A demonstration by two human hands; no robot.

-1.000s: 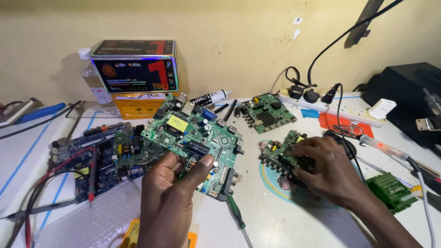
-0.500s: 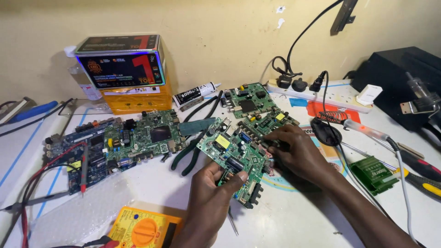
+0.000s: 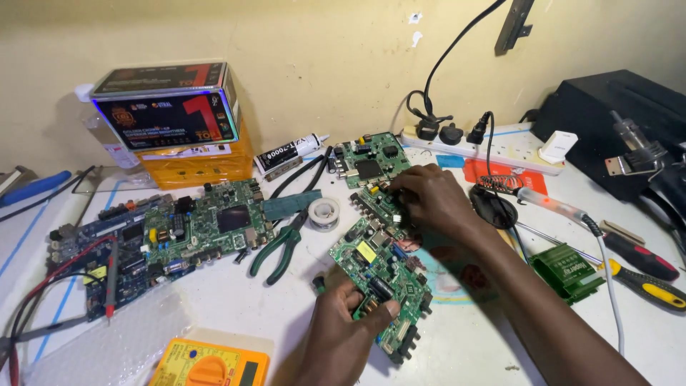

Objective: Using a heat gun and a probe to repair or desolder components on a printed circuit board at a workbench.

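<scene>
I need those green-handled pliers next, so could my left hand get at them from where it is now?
Probably yes. The green-handled pliers lie in the open on the white table, just left of your left hand, with nothing between them. That hand grips a green circuit board, though, so it must let go first.

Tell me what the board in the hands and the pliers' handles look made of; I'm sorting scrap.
Circuit board: looks like rigid green laminate with a glossy coat, studded with metal and plastic parts; the left hand grips its edge.
Pliers: handles look like dark green rubber or plastic sleeves, smooth; jaws dull metal.
</scene>
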